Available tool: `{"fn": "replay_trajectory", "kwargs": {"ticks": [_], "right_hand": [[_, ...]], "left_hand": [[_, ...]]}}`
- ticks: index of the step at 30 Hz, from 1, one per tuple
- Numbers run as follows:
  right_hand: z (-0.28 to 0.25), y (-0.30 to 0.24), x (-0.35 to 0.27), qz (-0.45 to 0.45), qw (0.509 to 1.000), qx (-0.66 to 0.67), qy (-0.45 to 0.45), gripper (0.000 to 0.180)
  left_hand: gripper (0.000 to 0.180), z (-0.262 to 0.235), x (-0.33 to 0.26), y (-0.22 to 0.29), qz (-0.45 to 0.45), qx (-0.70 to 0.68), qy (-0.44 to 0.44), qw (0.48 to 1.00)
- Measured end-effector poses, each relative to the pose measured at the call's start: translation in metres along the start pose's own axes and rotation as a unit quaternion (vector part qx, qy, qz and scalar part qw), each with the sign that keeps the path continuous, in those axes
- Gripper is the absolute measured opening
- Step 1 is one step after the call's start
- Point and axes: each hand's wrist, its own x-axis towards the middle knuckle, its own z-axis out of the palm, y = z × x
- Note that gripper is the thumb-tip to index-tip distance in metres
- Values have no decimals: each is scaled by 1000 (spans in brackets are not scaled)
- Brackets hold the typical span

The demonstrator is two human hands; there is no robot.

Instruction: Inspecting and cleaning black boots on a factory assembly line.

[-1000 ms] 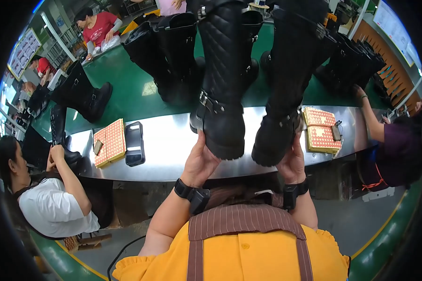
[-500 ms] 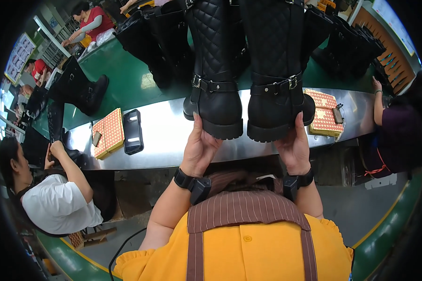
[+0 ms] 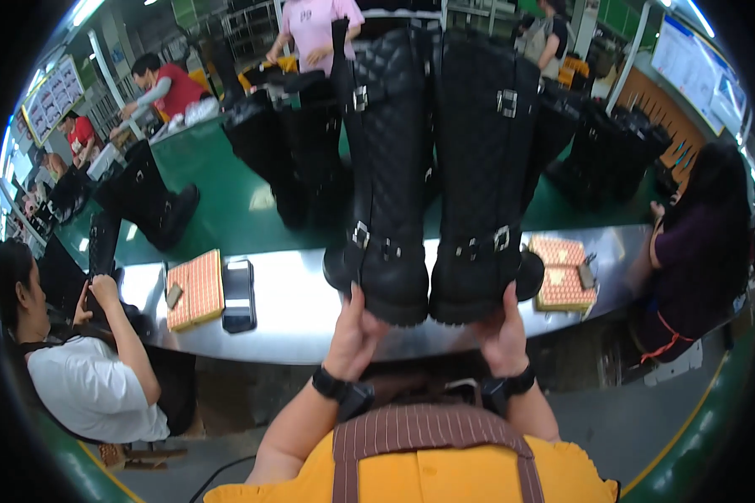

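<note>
Two tall black quilted boots stand upright side by side before me, heels toward me, with silver buckles at ankle and top. My left hand (image 3: 354, 338) grips the left boot (image 3: 387, 193) low at its heel and sole, thumb up along the back. My right hand (image 3: 503, 337) holds the right boot (image 3: 481, 193) the same way. The fingers of both hands are partly hidden beneath the soles. Both heels are close together over the metal edge of the bench (image 3: 289, 314).
A patterned card stack (image 3: 195, 289) and a black phone-like tray (image 3: 239, 295) lie left; another patterned stack (image 3: 559, 272) lies right. More black boots (image 3: 147, 197) stand on the green table (image 3: 226, 226). Co-workers sit at left (image 3: 101, 386) and right (image 3: 705, 243).
My view has tilted up, so the boots' tops and upper buckles now show. The two heels have come closer together, both hands still holding them.
</note>
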Motion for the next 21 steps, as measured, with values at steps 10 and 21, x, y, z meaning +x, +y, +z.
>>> {"fn": "replay_trajectory", "kwargs": {"ticks": [10, 21], "right_hand": [[-5, 3, 4, -29, 998, -31, -41, 57], [-17, 20, 9, -92, 995, -20, -43, 58]], "left_hand": [[61, -9, 4, 0, 36, 0, -28, 999], [60, -6, 1, 1, 94, 14, -6, 995]]}}
